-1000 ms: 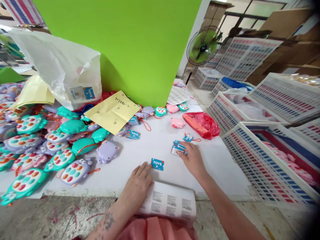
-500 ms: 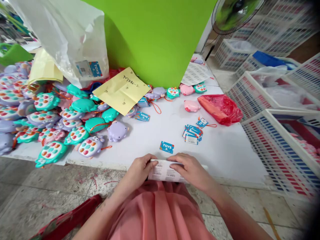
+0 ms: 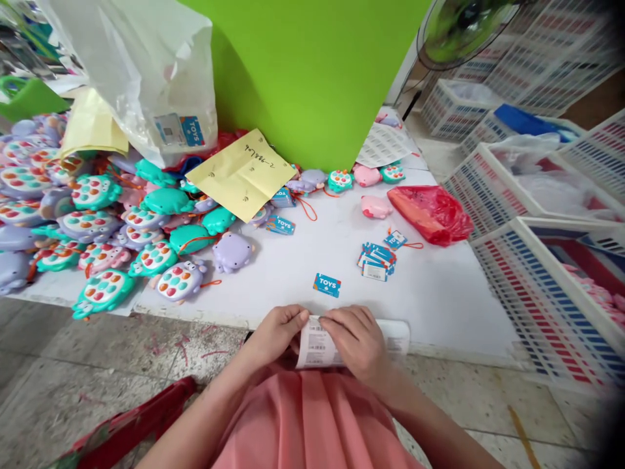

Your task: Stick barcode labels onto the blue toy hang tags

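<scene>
Between my hands, at the table's front edge, is a white sheet of barcode stickers (image 3: 318, 348). My left hand (image 3: 279, 331) pinches its upper left edge between thumb and fingers. My right hand (image 3: 359, 339) lies closed over the middle of the sheet, fingertips at the top edge; its palm side is hidden. The sheet's right end shows beyond the right hand. Just past my fingers lies a blue "TOYS" card (image 3: 327, 284), flat on the white table (image 3: 273, 286). Farther right is a fanned pile of similar cards (image 3: 375, 262), one with its barcode side up.
A heap of purple, green and pink animal toys (image 3: 92, 225) covers the left side. A yellow paper (image 3: 241, 172) and a plastic bag (image 3: 141, 78) rest on it. A red plastic bag (image 3: 432, 213) lies right. White baskets (image 3: 541, 306) stand beyond the table's right edge.
The sticker sheet has shifted a little toward my body, and more of its right end shows. My right fingers have moved left along the top edge, closer to my left hand.
</scene>
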Demonstrator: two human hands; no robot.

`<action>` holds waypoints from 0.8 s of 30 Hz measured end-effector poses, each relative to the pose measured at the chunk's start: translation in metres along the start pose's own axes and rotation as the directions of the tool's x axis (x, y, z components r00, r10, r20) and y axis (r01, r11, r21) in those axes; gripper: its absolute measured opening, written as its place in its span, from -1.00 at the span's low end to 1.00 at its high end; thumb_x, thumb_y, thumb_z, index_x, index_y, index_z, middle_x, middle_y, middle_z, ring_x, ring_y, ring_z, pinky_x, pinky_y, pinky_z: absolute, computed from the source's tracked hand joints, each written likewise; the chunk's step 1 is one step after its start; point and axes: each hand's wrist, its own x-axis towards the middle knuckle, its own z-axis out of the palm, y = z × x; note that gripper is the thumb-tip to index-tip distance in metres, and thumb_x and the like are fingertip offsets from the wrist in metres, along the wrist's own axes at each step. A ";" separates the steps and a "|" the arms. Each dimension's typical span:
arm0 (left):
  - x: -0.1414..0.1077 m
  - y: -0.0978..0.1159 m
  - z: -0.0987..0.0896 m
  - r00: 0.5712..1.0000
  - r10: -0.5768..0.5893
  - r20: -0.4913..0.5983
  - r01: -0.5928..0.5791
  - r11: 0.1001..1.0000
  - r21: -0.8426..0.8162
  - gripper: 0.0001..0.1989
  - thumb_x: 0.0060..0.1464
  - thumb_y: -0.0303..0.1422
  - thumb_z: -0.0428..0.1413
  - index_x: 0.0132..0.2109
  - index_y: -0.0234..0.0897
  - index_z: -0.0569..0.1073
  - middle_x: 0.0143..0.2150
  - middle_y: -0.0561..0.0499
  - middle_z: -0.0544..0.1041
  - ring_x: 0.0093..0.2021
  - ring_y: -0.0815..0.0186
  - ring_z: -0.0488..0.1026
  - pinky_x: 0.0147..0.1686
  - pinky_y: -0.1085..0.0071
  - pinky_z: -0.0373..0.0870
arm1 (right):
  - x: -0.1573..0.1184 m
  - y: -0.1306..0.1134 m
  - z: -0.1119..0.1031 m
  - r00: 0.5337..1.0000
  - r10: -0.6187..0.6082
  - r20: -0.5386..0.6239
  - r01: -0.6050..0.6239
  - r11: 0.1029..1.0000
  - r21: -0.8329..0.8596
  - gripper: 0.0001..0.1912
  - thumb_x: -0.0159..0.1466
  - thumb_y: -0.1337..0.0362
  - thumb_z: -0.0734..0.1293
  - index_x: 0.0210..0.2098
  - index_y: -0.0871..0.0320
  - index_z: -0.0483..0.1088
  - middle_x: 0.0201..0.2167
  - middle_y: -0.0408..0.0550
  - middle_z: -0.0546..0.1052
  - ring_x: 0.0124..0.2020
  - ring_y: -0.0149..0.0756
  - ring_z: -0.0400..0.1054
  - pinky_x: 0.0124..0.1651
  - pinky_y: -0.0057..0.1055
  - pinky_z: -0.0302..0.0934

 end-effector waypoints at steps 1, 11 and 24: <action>0.000 0.000 0.001 0.999 -0.024 0.021 0.025 0.999 -0.048 -0.50 -0.04 0.09 0.05 -0.44 -0.33 0.29 -0.59 0.12 0.31 -0.60 0.43 0.29 -0.55 0.48 0.27 | -0.002 0.000 0.000 1.000 0.015 -0.024 -0.014 0.999 0.038 -0.74 0.28 0.43 0.18 -0.15 0.08 0.43 -0.23 -0.01 0.51 -0.19 -0.24 0.34 -0.14 -0.22 0.23; 0.005 0.012 -0.004 0.974 0.183 -0.136 -0.073 0.814 0.576 -0.70 0.21 -0.26 -0.14 -0.31 -0.31 0.40 -0.46 0.04 0.43 -0.46 0.36 0.35 -0.41 0.44 0.26 | 0.020 0.013 -0.019 0.862 0.506 -0.020 -0.424 0.743 0.518 -0.90 0.23 0.26 0.27 -0.38 0.12 0.40 -0.29 -0.05 0.47 -0.22 -0.29 0.36 -0.15 -0.33 0.24; 0.013 -0.003 0.007 0.796 0.460 0.394 -0.444 0.002 0.896 -0.84 0.22 -0.44 -0.08 -0.13 -0.36 0.37 0.13 -0.15 0.35 0.16 0.17 0.22 0.08 0.20 0.20 | 0.046 0.057 0.012 0.823 0.565 0.058 -0.552 0.772 0.313 -0.86 0.16 0.26 0.27 -0.51 0.13 0.37 -0.42 -0.06 0.43 -0.26 -0.25 0.29 -0.13 -0.29 0.16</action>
